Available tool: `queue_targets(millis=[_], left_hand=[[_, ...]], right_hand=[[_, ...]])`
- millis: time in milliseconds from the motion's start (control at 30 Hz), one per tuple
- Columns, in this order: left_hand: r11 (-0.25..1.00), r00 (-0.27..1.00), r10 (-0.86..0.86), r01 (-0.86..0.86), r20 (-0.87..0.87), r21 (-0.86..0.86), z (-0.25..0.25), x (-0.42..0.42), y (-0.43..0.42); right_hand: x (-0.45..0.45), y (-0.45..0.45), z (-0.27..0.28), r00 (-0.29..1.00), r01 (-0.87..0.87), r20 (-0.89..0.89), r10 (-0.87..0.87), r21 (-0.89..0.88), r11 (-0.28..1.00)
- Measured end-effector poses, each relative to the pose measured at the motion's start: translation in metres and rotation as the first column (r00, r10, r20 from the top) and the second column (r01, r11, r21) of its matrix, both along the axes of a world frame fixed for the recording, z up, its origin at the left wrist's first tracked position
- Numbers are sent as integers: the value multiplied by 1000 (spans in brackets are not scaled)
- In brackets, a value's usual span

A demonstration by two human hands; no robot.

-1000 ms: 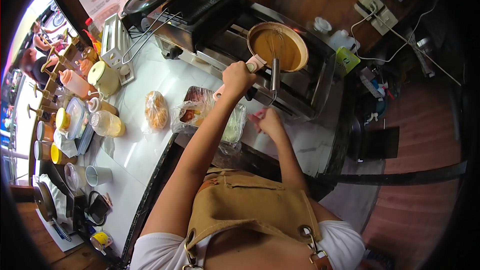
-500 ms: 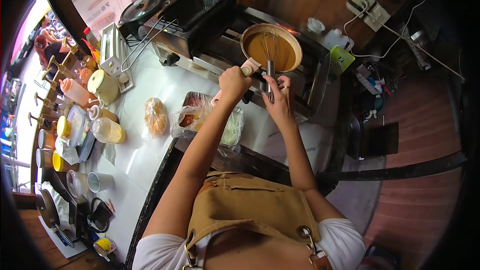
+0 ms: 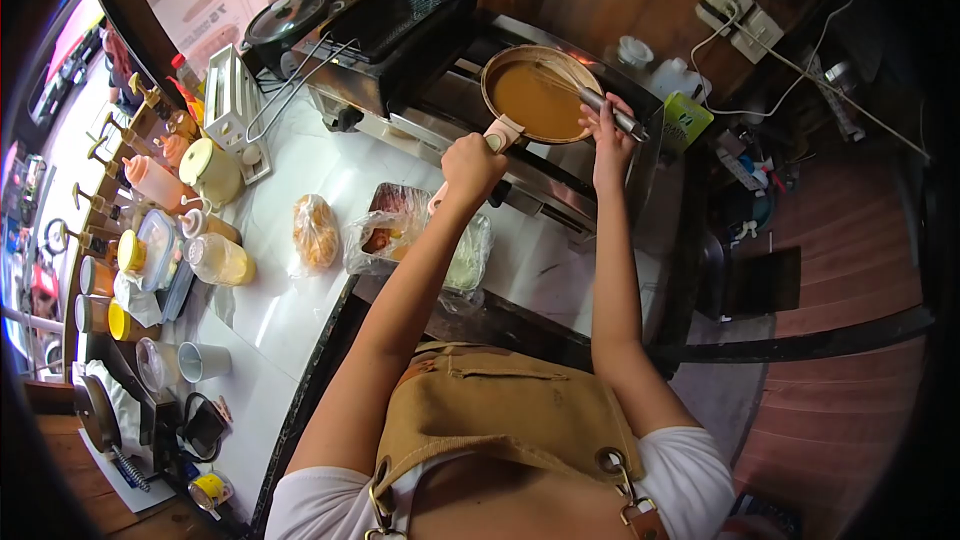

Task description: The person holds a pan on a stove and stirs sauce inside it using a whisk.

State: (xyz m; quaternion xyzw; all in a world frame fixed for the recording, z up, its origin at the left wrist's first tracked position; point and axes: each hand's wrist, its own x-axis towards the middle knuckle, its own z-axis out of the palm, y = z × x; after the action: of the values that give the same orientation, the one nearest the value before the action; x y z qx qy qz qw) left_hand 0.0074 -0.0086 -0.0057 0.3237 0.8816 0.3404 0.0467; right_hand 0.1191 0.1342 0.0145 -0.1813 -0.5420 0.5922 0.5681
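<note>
My left hand (image 3: 474,168) is closed around the pink handle of a frying pan (image 3: 487,90), which sits over the stove. Brown sauce (image 3: 535,100) covers the inside of the pan. In my right hand (image 3: 608,135) is a whisk (image 3: 620,120), its metal handle slanting down to the right past the pan's rim. The whisk's wires lie in the upper right of the sauce, partly sunk and blurred. Just below my left forearm's far side stand plastic-wrapped containers of food (image 3: 385,240) on the counter.
A black fryer with a wire basket (image 3: 415,5) stands left of the pan. A wrapped bun (image 3: 315,230) lies on the white counter (image 3: 270,310). Sauce bottles (image 3: 150,180) and jars line the left side. A green pouch (image 3: 685,122) and white jug (image 3: 675,78) stand to the right.
My right hand has moved right and up with the whisk. The whisk has swung from nearly upright to slanting across the pan's right rim. My left hand stays on the handle.
</note>
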Motion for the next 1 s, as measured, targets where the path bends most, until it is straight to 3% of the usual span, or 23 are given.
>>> queue_targets(millis=[67,167,267,333,400,500,600,700,800,1000], left_hand=[[1000,1000,-1,0,-7,-5,1,0,1],[1000,1000,-12,12,13,-20,6,-1,0],[999,1000,-4,5,14,-45,6,-2,0],[999,1000,3,-2,13,-43,4,-1,0],[999,1000,-15,15,14,-38,2,-1,0],[999,1000,-25,25,5,-35,6,0,0],[999,1000,-18,18,0,-46,7,0,0],[999,1000,-5,4,-13,-51,4,-3,2],[998,1000,-21,21,-3,-59,4,-2,0],[998,1000,-16,15,-19,-63,5,-2,3]], right_hand=[[3,12,1,999,27,18,-27,7,1000],[12,12,15,976,-107,191,110,-24,994],[30,9,31,980,11,200,-11,-1,1000],[39,12,43,954,154,244,-176,110,982],[38,22,46,931,168,290,-223,205,964],[22,27,42,950,0,307,-58,187,982],[25,24,45,941,-128,322,104,55,990],[37,16,64,945,5,325,-20,47,999],[38,19,73,915,108,365,-170,184,977],[12,29,61,926,-175,359,112,146,974]])
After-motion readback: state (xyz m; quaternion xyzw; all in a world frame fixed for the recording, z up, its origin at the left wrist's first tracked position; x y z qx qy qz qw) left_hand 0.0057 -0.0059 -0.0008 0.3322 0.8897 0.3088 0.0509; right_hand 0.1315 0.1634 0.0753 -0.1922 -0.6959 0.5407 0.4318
